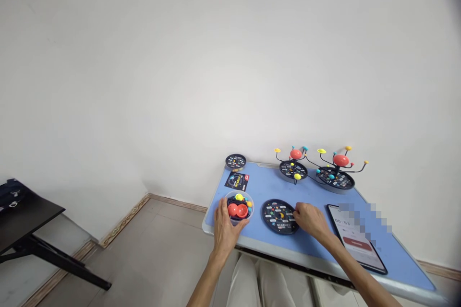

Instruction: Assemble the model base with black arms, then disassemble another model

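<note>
My left hand (224,224) curves round the near left side of a clear plastic bowl (252,209), thumb and fingers apart on its wall. Inside the bowl lie two red half-spheres (237,210), a yellow ringed planet piece (239,197), small coloured balls and black rods. To the right, a round black disc (279,228) printed with planets and labels lies flat on the table. At its right edge my right hand (309,219) is closed, with fingers curled against the rim; the fingertips are partly hidden.
Two assembled solar system models (296,154) (340,160) stand at the back right. A lidded container (236,160) sits at the back left, with a printed card (236,181) before it. A phone (356,240) showing a timer lies at the right of the blue table (257,182).
</note>
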The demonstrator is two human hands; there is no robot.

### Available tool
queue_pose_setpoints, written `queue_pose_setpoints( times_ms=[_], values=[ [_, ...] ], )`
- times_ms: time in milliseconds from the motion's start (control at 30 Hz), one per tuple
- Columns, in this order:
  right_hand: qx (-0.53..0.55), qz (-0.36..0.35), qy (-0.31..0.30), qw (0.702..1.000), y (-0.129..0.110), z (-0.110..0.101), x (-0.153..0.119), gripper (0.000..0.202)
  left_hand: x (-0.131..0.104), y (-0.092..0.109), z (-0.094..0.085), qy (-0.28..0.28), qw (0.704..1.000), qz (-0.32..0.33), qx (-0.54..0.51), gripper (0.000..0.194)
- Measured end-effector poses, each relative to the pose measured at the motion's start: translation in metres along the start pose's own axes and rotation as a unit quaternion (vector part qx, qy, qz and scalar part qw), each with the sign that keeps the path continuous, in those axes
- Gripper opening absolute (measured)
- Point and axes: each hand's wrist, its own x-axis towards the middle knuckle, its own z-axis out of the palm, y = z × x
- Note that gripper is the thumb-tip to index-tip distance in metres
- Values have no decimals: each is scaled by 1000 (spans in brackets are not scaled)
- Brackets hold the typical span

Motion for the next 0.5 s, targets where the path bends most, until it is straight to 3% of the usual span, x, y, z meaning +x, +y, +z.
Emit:
queue_pose_setpoints(
  times_ms=[167,267,367,500],
  values=[
    [63,24,-9,998,24,-12,-5,31,-3,-8,-5,-2,998,-10,-59,84],
    [79,20,11,997,17,-26,-8,31,-3,-12,-10,34,993,-39,-109,70],
    [75,-9,34,997,-18,-40,-6,29,4,-7,-19,76,986,-58,-135,56],
    [66,-51,20,996,-82,-44,5,31,20,5,-31,76,989,-39,-121,51]
  ],
)
